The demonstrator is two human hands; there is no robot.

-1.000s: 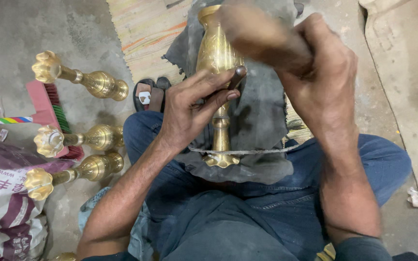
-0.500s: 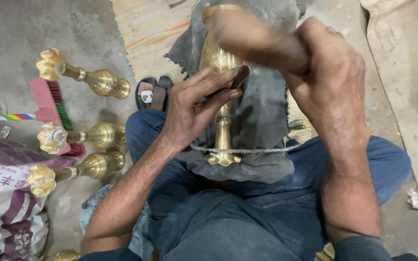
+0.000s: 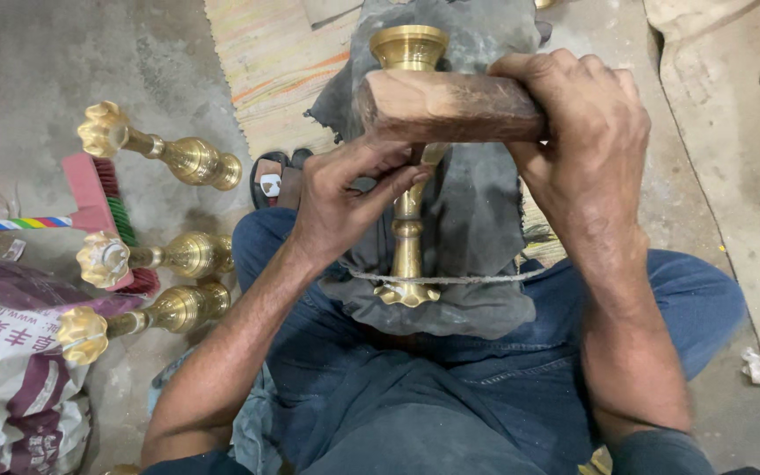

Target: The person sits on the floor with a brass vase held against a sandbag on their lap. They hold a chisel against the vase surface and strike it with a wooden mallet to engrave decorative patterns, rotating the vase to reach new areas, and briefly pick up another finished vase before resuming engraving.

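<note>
The brass stand is shiny golden yellow and lies on a dark grey cloth. Across the stand's top sits a reddish-brown wooden block. Under the cloth, the trousers are dark blue. Left of the stand, three more brass pieces gleam the same gold. Beside them is a brush with a pink back, red and green bristles and a rainbow-striped handle. Behind the stand, the mat is pale with orange and green stripes. The sack is white and maroon.
</note>
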